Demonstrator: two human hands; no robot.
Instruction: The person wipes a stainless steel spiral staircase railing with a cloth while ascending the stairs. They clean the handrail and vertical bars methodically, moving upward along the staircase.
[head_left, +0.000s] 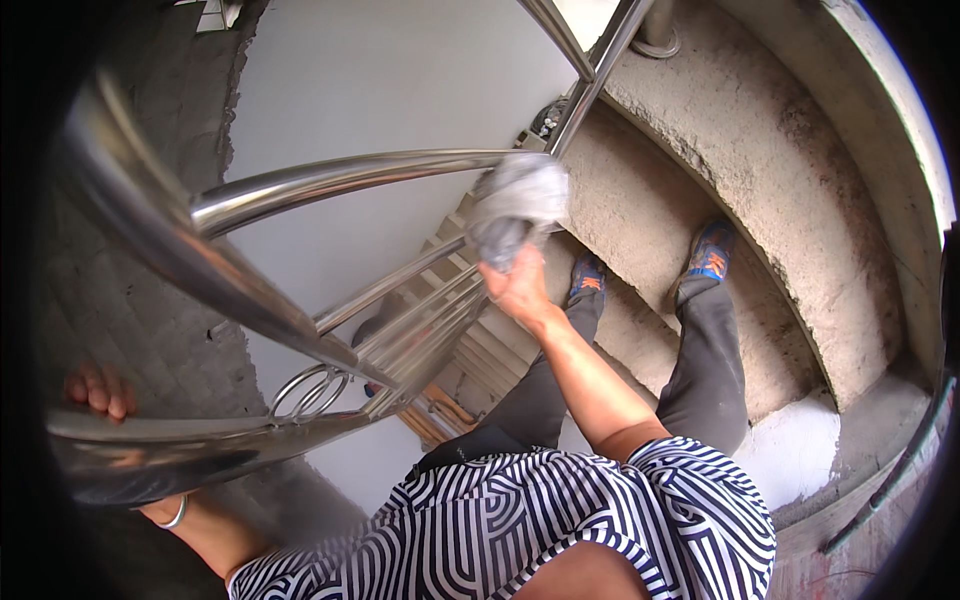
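Observation:
My right hand (517, 283) grips a crumpled grey-and-white cloth (529, 187), blurred by motion. The cloth lies against or just in front of a stainless steel railing bar (360, 174), near its joint with a steel post (574, 120); whether it touches cannot be told. At the far left, my left hand (101, 391) is wrapped over the wide polished handrail (225, 446). Its fingers show on the far side and a banded wrist on the near side, while the rail hides the palm.
Rough concrete stairs (742, 135) curve around on the right, with my shoes (709, 251) on separate steps. Steel rings (309, 394) sit within the railing. Past the bars, a lower flight of steps (487, 352) drops away. A dark hose-like strip (892, 469) lies at lower right.

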